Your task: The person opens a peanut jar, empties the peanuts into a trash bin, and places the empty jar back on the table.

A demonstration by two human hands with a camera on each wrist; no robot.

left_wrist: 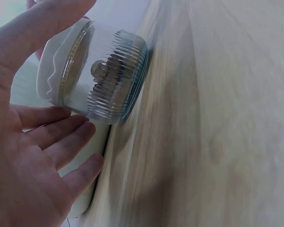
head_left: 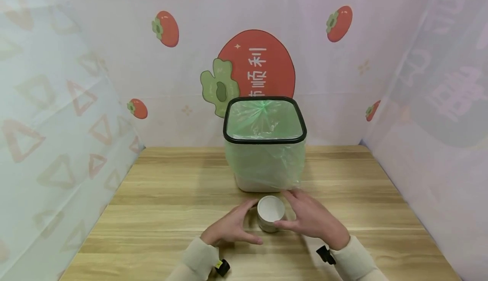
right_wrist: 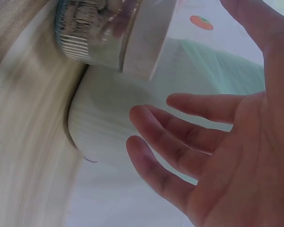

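Note:
A small clear glass jar [head_left: 270, 226] with a pale lid [head_left: 271, 208] stands upright on the wooden table. Ribbed glass [left_wrist: 118, 78] shows small brown pieces inside it; their kind I cannot tell. My left hand [head_left: 230, 225] is to the jar's left, its fingers spread and gently bent, the fingertips close by the lid. On the other side my right hand [head_left: 314, 217] is spread likewise, its thumb passing in front of the jar in the head view. The right wrist view shows a gap between those fingers [right_wrist: 180, 158] and the jar. Whether the left hand touches the glass I cannot tell.
Right behind the jar stands a white bin [head_left: 263, 162] with a black rim [head_left: 264, 141] and a thin green plastic liner [head_left: 284, 158] folded over its sides. Printed cloth walls [head_left: 183, 73] enclose the wooden table [head_left: 164, 205] at the back and both sides.

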